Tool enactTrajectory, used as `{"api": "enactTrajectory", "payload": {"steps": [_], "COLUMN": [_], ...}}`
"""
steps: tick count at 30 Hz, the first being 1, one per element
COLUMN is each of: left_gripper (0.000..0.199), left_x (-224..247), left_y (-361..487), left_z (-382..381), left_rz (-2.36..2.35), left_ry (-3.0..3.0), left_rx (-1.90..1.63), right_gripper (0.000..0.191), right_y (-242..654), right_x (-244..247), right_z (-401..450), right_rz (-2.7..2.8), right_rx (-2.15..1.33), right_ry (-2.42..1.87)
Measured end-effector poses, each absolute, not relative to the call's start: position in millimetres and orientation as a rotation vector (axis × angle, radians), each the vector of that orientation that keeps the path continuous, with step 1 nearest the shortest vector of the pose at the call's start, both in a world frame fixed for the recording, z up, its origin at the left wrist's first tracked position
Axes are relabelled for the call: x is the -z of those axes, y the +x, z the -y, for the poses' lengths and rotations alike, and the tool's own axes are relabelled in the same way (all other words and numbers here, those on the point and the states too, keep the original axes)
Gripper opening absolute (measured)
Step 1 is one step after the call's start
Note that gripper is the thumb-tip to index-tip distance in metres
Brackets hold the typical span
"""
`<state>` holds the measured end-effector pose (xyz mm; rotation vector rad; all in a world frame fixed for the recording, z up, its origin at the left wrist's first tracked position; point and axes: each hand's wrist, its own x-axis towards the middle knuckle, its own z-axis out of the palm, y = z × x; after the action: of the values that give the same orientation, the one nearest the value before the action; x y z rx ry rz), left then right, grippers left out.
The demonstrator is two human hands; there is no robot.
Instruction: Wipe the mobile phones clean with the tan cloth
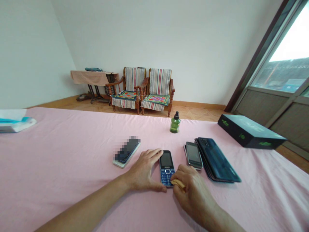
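Note:
My left hand (144, 170) spans a blue keypad mobile phone (166, 168) from its left side, with fingertips at the top corner and thumb by the lower end. My right hand (192, 193) pinches a small yellowish pad (178, 184), which presses on the phone's lower keypad. The pad's exact material is unclear. To the right lie a grey smartphone (193, 155) and a stack of dark blue smartphones (216, 159). To the left, a dark phone (127, 149) rests on a pale case, partly blurred out.
A pink sheet (72, 154) covers the surface. On it stand a green bottle (175, 123), a black box (251, 132) at right, and a white-and-blue packet (14, 120) at left. Beyond its far edge are two wooden armchairs (147, 90) and a covered table (93, 78).

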<state>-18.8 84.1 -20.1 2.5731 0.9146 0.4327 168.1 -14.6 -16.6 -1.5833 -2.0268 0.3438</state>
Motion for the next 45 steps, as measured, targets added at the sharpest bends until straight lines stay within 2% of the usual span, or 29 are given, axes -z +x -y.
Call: {"api": "enactTrajectory", "payload": {"steps": [8, 16, 23, 45], "left_gripper": [0.113, 0.113, 0.111, 0.114], "left_x": [20, 15, 12, 17], "left_y": [-19, -19, -19, -21], "left_z": [-84, -83, -82, -84], "left_rz": [-0.923, -0.895, -0.879, -0.894], "left_ry": [2.564, 2.59, 2.637, 2.602], "left_rx": [-0.438, -0.421, -0.462, -0.443], "right_gripper": [0.022, 0.023, 0.024, 0.023], "right_y": [153, 175, 177, 157], "right_x": [22, 17, 19, 13], "right_z": [15, 14, 16, 18], "right_rz": [2.105, 1.958, 1.876, 2.044], "right_rx": [-0.388, -0.425, -0.554, -0.507], "right_ry": [-1.436, -1.592, -1.54, -1.538]}}
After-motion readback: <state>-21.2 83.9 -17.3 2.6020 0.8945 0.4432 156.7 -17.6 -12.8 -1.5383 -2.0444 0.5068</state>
